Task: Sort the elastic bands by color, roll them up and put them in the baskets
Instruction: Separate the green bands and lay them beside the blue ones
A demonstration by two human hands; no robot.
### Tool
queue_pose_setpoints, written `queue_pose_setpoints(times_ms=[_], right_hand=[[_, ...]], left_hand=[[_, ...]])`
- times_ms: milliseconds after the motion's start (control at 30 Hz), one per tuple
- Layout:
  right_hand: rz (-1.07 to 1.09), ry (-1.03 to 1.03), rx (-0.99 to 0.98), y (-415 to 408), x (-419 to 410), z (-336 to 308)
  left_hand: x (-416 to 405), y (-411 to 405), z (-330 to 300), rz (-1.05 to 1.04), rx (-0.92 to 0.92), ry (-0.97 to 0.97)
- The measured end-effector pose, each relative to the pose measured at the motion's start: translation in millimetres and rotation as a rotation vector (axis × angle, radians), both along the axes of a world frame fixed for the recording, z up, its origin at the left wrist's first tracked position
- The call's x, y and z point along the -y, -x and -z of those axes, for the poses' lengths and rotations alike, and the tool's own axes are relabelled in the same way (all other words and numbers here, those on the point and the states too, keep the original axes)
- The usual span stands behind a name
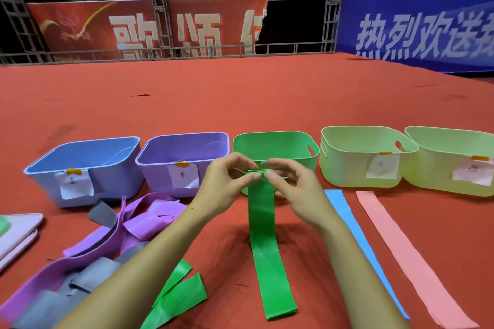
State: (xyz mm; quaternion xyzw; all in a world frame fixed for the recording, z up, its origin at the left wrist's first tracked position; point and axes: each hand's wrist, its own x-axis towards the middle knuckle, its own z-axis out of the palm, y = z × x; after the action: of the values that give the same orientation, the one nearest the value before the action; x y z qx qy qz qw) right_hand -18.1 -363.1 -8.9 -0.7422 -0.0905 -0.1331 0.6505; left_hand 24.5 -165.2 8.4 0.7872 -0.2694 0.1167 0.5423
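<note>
A green elastic band (264,243) hangs down onto the red cloth, its top end folded over and pinched between my left hand (227,181) and my right hand (291,184), just in front of the green basket (275,141). A second green band (179,294) lies at the lower middle. Flat to the right lie a blue band (355,232) and a pink band (406,251). A tangle of purple bands (144,219) and grey bands (101,214) sits at the lower left.
Several baskets stand in a row: blue (83,152), purple (184,147), green, and two pale green ones (361,141) (454,141), most with paper labels. A pink flat object (18,232) lies at the left edge. Red cloth stretches beyond, to banners and metal trusses.
</note>
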Motion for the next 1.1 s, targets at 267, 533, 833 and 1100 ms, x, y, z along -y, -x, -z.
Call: queue_pose_setpoints(times_ms=[267,533,833,1100], right_hand=[[-0.043,0.035,0.07,2,-14,1],[-0.142,0.101,0.023,9,-26,4],[-0.146,0.113,-0.036,7,-27,7],[-0.138,0.105,-0.08,10,-23,6]], left_hand=[[-25,12,4,0.061,-0.073,0.041],[-84,36,23,0.058,-0.079,-0.175],[-160,39,51,0.002,-0.137,-1.034],[-162,33,56,0.051,-0.109,-1.094]])
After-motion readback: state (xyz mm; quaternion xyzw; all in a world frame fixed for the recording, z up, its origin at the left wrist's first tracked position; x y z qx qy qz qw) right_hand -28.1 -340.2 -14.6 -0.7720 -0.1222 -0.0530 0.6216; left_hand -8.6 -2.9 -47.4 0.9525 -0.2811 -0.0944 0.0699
